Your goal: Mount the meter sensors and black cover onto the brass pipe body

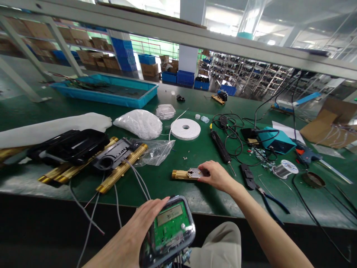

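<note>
My left hand (136, 227) is closed around a meter unit (173, 223) with a clear cover, a green circuit board and a small display, held over the bench's front edge. Wires hang below the unit. On the bench, my right hand (216, 175) pinches the right end of a brass pipe fitting (181, 174), which lies sideways. A flat metal plate (194, 173) sits on top of the fitting. A few tiny screws (185, 158) lie just behind it. The fitting's right end is hidden by my fingers.
More brass fittings (119, 169) with black housings (75, 143) and grey cables lie left. Behind are a plastic bag (139, 123), white tape roll (185, 129) and blue tray (111, 96). To the right are an electric screwdriver (220, 147), pliers (269, 203) and solder spool (285, 169).
</note>
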{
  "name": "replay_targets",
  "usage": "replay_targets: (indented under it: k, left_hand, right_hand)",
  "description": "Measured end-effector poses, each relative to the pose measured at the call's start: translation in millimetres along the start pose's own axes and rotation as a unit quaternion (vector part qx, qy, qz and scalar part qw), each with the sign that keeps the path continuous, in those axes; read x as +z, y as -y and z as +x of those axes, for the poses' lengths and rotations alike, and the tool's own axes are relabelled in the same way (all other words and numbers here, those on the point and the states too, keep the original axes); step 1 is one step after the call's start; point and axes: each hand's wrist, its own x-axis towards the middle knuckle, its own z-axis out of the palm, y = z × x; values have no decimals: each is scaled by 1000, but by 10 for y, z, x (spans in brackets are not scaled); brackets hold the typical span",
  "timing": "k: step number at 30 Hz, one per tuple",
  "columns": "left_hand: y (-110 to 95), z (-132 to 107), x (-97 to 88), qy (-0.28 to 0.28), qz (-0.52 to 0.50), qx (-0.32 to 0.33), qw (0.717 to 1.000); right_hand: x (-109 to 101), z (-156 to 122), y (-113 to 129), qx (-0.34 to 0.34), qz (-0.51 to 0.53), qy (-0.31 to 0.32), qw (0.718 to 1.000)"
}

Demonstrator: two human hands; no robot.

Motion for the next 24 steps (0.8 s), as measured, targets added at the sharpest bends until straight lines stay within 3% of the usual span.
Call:
replay_targets:
  k: [4, 8, 14, 19, 24]
  left_hand:
    - [-19, -1, -16, 5, -1, -2, 1000]
    - [-8, 8, -11, 12, 0, -15, 1000]
    - [29, -37, 15, 13, 30, -15, 999]
    - [-3, -29, -6, 6, 44, -8, 999]
    - [-33, 2, -27, 5, 53, -12, 998]
  right_hand:
    - [-45, 31, -33, -3, 15, -16, 1000]
    - [-181, 187, -250, 54, -18, -71, 996]
    - [-171, 518, -630, 90, -57, -35, 994]
    - [-69, 562, -641, 81, -28, -40, 996]
    - [-202, 290, -524, 79, 39, -132, 987]
